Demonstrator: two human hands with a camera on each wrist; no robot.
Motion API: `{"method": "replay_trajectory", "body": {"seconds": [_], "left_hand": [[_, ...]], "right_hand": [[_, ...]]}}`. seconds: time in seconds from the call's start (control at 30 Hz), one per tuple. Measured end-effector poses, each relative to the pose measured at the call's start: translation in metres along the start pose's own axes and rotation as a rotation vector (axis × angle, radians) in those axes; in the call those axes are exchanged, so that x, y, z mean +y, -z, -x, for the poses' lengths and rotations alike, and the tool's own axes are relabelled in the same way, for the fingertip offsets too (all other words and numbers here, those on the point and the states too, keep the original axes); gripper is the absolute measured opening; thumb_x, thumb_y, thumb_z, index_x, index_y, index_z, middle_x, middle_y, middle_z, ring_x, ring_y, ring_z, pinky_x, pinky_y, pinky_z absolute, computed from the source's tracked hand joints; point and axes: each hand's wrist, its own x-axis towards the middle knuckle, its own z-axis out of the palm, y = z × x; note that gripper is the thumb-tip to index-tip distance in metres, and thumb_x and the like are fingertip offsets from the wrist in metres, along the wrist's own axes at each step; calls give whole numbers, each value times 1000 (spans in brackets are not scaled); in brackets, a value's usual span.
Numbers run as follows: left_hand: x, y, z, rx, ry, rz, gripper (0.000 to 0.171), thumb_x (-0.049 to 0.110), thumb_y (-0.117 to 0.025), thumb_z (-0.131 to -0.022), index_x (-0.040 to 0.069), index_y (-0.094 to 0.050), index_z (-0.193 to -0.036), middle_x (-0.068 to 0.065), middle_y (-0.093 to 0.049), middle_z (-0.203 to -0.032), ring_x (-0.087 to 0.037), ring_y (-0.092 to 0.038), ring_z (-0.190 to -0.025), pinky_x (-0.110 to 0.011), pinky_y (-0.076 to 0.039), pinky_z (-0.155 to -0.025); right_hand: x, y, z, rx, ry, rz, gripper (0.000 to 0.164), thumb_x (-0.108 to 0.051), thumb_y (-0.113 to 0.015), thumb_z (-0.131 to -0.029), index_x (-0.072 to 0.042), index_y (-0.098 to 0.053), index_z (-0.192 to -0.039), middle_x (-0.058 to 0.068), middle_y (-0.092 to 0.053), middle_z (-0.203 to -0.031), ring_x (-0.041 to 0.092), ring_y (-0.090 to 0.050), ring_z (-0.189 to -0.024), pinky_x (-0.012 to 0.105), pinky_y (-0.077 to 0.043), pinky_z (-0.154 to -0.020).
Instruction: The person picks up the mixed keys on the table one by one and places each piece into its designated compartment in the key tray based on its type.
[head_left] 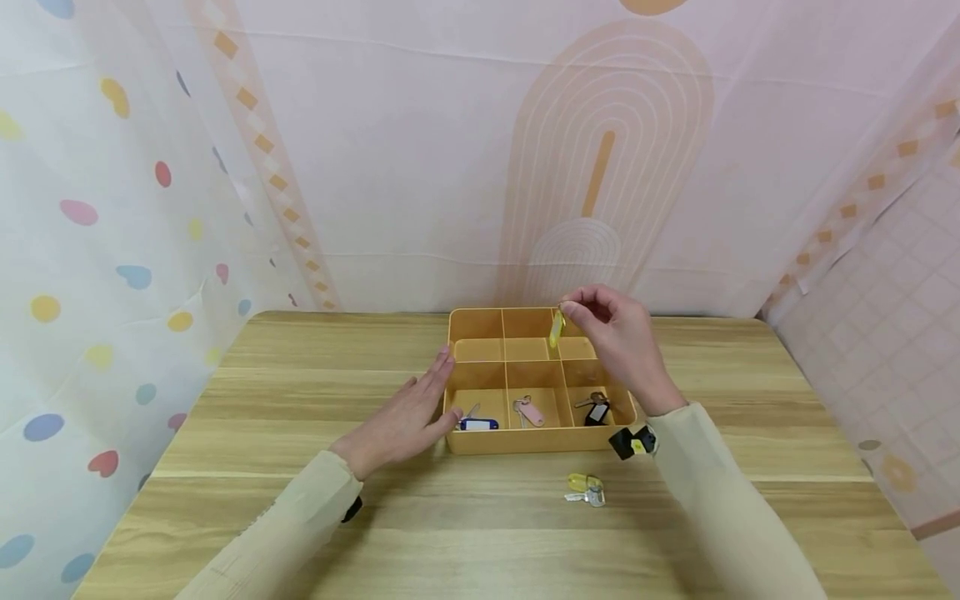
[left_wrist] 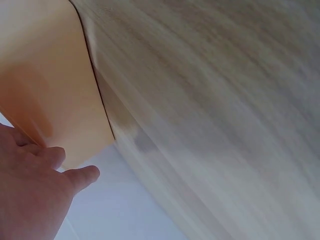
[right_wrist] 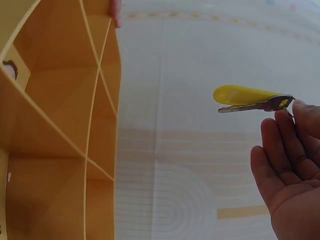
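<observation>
My right hand (head_left: 618, 337) pinches the ring of a key with a yellow tag (head_left: 557, 327) between thumb and index finger, and the tag hangs over the back row of an orange divided box (head_left: 540, 440). In the right wrist view, the key (right_wrist: 245, 107) lies alongside its yellow tag (right_wrist: 242, 94). My left hand (head_left: 401, 417) rests on the box's left side, fingers straight. Inside the front row are a key with a blue tag (head_left: 478, 424) at left, one with a pink tag (head_left: 532, 412) in the middle and one with a black tag (head_left: 597, 413) at right.
Another key (head_left: 592, 497) with a yellow tag (head_left: 583, 482) lies on the wooden table (head_left: 480, 542) in front of the box. Patterned curtains (head_left: 420, 167) hang behind the table and along both sides.
</observation>
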Motion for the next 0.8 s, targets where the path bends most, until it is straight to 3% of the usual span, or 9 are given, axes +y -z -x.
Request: {"method": "replay_trajectory", "body": {"seconds": [0.33, 0.53, 0.8], "left_hand": [[-2, 0, 0, 4, 0, -20, 78, 42, -42, -111, 0, -5, -165, -12, 5, -173, -27, -8, -158, -61, -19, -124], [-2, -1, 0, 13, -8, -40, 78, 42, -43, -110, -1, -7, -164, -14, 2, -173, -27, -6, -159, -62, -19, -123], [-3, -3, -1, 35, -26, -68, 79, 42, -44, -110, -4, -8, -164, -17, -1, -173, -36, -9, -158, -65, -18, -123]], "right_hand": [[22, -6, -27, -59, -49, 34, 20, -22, -70, -101, -2, -73, -103, 15, -71, -96, 21, -56, -80, 22, -46, -67], [35, -10, -39, -167, -101, 98, 16, -20, -69, -102, -4, -74, -105, 15, -73, -103, 24, -61, -89, 30, -51, -78], [53, -16, -47, -278, -146, 146, 15, -19, -68, -102, -5, -74, -104, 13, -73, -104, 23, -60, -91, 35, -51, -80]]}}
